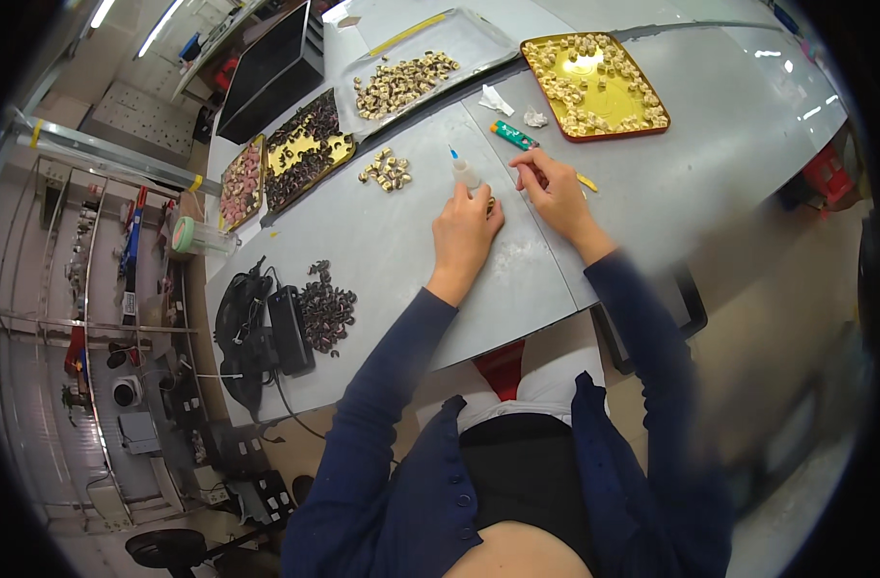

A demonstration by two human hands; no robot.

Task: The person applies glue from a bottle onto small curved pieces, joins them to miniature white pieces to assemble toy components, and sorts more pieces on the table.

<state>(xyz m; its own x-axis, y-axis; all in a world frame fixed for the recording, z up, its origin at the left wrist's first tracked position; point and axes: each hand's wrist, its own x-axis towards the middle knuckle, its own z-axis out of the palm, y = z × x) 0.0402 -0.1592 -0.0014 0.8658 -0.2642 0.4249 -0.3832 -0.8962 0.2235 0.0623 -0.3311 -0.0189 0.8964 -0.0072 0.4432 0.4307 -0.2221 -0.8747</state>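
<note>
My left hand is closed around a small translucent squeeze bottle with a blue needle tip pointing up and away from me. Beside its fingers shows a small dark and yellow piece, partly hidden. My right hand is curled with thumb and forefinger close together, a little right of the bottle; whatever it pinches, if anything, is too small to make out. Just beyond it lies a green tube with an orange end. A loose pile of cream and dark pieces sits to the left of the bottle.
At the back are a tray of two-tone pieces and a yellow tray of cream pieces. Farther left stand trays of dark pieces and pink pieces. Dark pieces lie near a black device. Crumpled tissue lies mid-table.
</note>
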